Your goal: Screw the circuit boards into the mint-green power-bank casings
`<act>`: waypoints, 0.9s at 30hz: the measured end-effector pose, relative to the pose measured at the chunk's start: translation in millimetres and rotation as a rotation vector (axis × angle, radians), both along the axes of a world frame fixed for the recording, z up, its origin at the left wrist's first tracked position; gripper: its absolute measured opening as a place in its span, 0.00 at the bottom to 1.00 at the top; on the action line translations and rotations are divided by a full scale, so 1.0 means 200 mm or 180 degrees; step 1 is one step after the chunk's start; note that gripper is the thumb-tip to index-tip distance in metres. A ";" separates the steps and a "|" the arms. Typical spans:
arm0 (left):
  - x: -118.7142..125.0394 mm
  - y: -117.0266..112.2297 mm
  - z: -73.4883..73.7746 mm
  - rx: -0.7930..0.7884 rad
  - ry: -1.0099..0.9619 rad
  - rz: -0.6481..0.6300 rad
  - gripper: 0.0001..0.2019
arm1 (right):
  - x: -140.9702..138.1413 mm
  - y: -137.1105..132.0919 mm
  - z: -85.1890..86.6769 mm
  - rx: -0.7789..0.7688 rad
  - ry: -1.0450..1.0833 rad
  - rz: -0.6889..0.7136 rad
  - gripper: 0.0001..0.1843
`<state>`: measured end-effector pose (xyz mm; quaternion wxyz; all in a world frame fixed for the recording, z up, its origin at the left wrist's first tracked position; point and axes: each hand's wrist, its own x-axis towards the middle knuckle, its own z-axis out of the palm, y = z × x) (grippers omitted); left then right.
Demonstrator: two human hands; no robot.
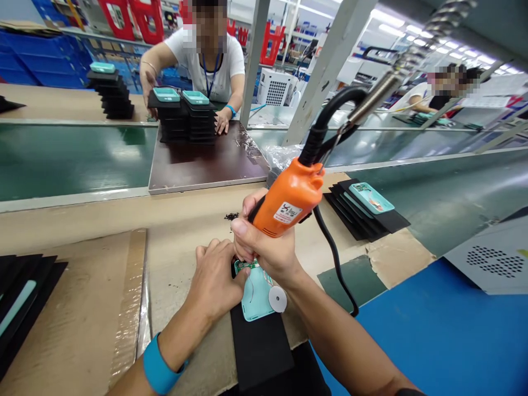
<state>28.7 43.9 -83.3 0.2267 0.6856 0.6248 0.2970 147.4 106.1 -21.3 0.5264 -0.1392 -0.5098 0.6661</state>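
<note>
My right hand [264, 245] is wrapped round an orange electric screwdriver [291, 201] that hangs from a black cable and a spring arm, its tip pointing down at the top of a small teal device [258, 294]. The device lies face down on a black foam pad [259, 346], with a green circuit board and a white round part [278, 298] showing. My left hand [214, 280] rests on the device's left edge, fingers curled down against it. A blue wristband [159, 368] is on my left wrist.
Black pads with a teal device [369, 198] lie to the right, and more pads [20, 297] at the left edge. A few dark screws [231, 216] lie on the cardboard. Across the green conveyor [74, 159], a person handles stacks of black trays [187, 118]. A grey box [495, 261] stands at the right.
</note>
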 end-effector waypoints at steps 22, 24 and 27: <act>0.01 0.01 -0.02 0.0405 -0.0131 0.0113 0.31 | -0.05 0.00 0.05 0.0003 -0.0675 0.0066 0.26; 0.01 0.01 -0.03 0.0358 -0.0087 0.0106 0.31 | -0.06 0.00 0.04 0.0013 -0.0657 0.0112 0.26; 0.00 0.01 -0.03 0.0286 -0.0003 0.0064 0.28 | -0.06 0.00 0.02 0.0030 -0.0647 0.0146 0.27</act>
